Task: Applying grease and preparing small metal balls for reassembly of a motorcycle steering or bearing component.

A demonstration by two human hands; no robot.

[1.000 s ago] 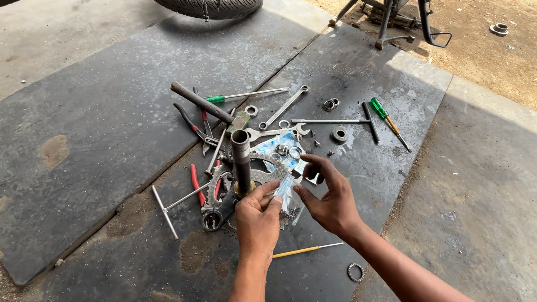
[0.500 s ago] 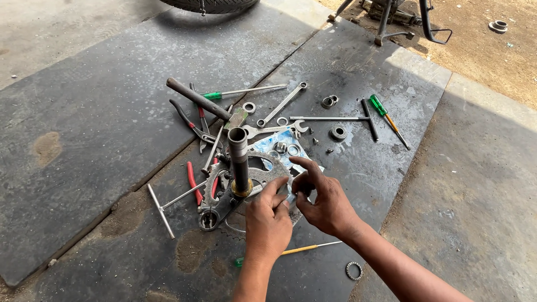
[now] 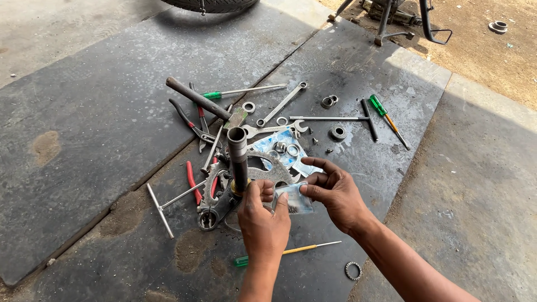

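Both hands (image 3: 263, 215) (image 3: 334, 193) pinch small clear packet (image 3: 292, 198) — wrists level.

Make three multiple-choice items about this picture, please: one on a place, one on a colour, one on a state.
1. Where does the bearing ring lie?
A. on the sprocket
B. alone on the floor by the right forearm
C. under the tyre

2. What colour is the handle of the screwdriver beside the T-handle wrench?
A. green
B. blue
C. black

3. How is the small clear packet held?
A. it lies untouched on the floor
B. by the left hand alone
C. between both hands

Answers: 1 B, the ring lies apart from the tool pile. 2 A, the handle is bright green. 3 C, the left hand and the right hand each pinch one side.
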